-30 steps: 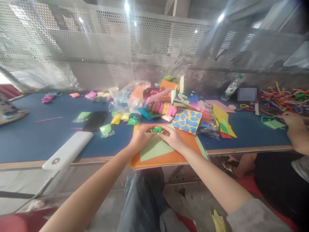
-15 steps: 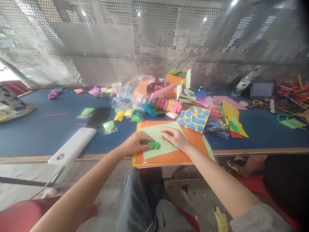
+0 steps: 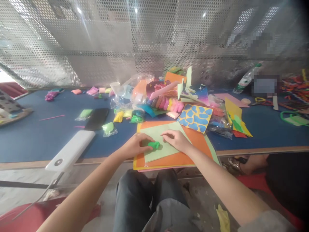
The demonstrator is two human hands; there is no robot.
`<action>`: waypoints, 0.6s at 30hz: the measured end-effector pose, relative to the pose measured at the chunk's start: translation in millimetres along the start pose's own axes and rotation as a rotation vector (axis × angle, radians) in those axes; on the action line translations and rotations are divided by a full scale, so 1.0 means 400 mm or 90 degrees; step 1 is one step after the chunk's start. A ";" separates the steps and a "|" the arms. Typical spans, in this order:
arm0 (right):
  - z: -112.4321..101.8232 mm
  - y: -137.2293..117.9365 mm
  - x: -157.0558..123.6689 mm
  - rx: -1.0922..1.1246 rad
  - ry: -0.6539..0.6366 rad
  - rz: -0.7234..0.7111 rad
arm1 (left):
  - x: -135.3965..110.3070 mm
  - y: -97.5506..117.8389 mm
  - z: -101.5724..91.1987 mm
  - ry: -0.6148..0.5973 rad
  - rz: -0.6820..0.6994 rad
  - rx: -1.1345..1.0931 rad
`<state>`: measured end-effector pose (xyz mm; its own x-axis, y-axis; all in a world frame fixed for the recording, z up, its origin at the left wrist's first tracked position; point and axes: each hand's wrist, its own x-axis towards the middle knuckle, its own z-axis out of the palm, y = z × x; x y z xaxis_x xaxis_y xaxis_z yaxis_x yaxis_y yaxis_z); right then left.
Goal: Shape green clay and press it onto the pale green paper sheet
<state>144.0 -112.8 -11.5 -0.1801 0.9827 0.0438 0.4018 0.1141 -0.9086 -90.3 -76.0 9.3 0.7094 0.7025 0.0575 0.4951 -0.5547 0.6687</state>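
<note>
A lump of green modelling clay (image 3: 156, 145) is pinched between the thumb and fingers of my left hand (image 3: 135, 145). It sits low over a pale green sheet of paper (image 3: 156, 156). My right hand (image 3: 177, 140) is just to the right of the clay, over the same sheet. Its thumb and forefinger are bent and a little apart, with nothing visible between them. Beneath the pale sheet lies an orange sheet (image 3: 200, 148) on a stack of coloured papers that juts over the table's front edge.
Behind my hands is a heap of wrapped clay and paper, with a blue-spotted yellow card (image 3: 196, 118). A white power bank (image 3: 71, 150) with a cable overhangs the edge at left, near a dark flat object (image 3: 97, 119). At right stand a bottle (image 3: 246, 79) and scissors (image 3: 260, 100).
The camera view has shifted slightly, and both legs now show below the table. My left hand still holds the green clay; both hands stay nearly in place over the paper.
</note>
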 end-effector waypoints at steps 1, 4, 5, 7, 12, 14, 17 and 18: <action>0.001 0.001 0.001 -0.001 0.000 -0.001 | -0.002 0.000 0.000 0.003 -0.013 -0.002; 0.004 0.005 0.001 -0.010 0.001 0.005 | -0.007 -0.004 0.002 0.005 -0.017 -0.026; 0.006 0.006 0.001 -0.013 0.001 0.009 | -0.008 -0.006 0.004 0.004 -0.009 -0.045; 0.008 0.005 0.000 -0.021 -0.005 0.014 | -0.008 -0.012 0.006 0.012 0.003 -0.079; 0.000 -0.018 -0.004 -0.102 -0.056 -0.008 | -0.003 -0.011 0.003 0.053 -0.011 -0.035; -0.011 -0.035 -0.007 -0.112 -0.115 0.001 | -0.001 -0.002 0.003 0.067 -0.022 -0.019; -0.022 -0.064 -0.013 -0.080 -0.138 0.031 | 0.002 0.021 0.008 0.089 -0.051 -0.028; -0.021 -0.073 -0.014 -0.074 -0.114 0.031 | 0.004 0.031 0.010 0.095 -0.062 -0.042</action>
<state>140.9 -120.5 18.1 -0.3107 0.9469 -0.0828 0.5130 0.0937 -0.8533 -81.1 -83.6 14.5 0.5742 0.8130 0.0962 0.5212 -0.4536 0.7229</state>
